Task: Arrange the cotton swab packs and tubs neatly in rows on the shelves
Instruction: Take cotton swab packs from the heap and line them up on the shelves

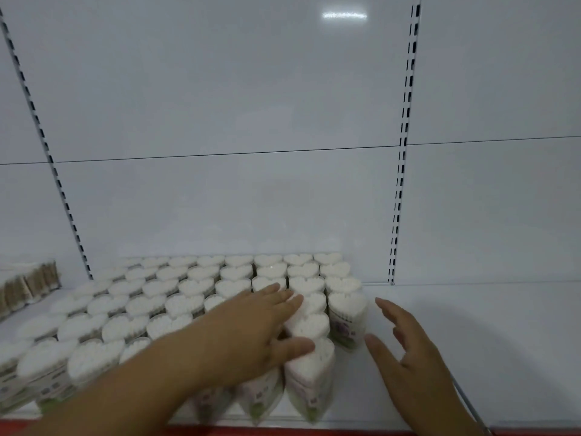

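Two hands square up heart-shaped cotton swab tubs [176, 297]: left hand [251, 335] spread flat atop them, right hand [408, 366] open alongside, likely to nudge the row flush.

Shop, I log: white metal shelf [471, 341], slotted uprights [405, 121], identical heart-shaped swab tubs [195, 287] stocked in rows.

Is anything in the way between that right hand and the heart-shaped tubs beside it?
Nothing visible. Only a strip of bare shelf separates the open right hand from the nearest heart-shaped tub at the end of the rows.
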### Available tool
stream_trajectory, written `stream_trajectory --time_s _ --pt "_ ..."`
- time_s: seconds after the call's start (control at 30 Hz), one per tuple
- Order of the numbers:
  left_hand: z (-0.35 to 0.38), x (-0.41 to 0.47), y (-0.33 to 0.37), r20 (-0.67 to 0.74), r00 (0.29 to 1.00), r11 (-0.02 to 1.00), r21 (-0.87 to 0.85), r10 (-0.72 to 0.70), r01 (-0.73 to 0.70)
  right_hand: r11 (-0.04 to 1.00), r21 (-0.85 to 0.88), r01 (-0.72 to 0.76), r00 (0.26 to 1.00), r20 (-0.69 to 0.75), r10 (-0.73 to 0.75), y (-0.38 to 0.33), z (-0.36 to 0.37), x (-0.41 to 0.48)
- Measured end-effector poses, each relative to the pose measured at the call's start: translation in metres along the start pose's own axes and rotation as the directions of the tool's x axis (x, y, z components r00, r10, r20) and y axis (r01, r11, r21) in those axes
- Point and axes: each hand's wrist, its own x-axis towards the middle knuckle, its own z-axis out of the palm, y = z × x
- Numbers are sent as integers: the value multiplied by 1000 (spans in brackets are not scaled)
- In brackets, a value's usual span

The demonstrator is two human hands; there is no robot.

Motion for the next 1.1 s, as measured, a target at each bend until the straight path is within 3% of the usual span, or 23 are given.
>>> stream_trajectory --time_s 0.13,0.23,0.37,0.53,0.6,0.7,0.97,1.1 --pt "-26 25 -35 24 999 980 -198 36 -31 981 -104 161 986 49 -157 -16 -12 47" --pt "-27 66 -64 -14 1000 983 -180 27 -29 951 -182 249 963 154 -223 -24 -3 98" --pt "-16 110 -92 13 994 981 -163 109 -105 907 -298 298 919 347 -188 -19 31 158" --pt "-4 119 -100 -32 982 982 -15 187 -187 710 -472 523 751 649 -121 -4 73 192" --pt "0 118 -108 -51 970 969 82 238 -234 699 -468 541 703 708 -71 -6 75 194" --pt "2 121 -116 27 982 973 126 189 -191 713 -458 531 697 715 -59 -7 73 192" --pt "9 120 -124 -129 933 941 96 336 -325 640 -546 540 745 665 -61 -6 70 186" --pt "8 122 -126 -105 923 929 26 370 -370 625 -566 538 747 664 -42 -5 71 185"
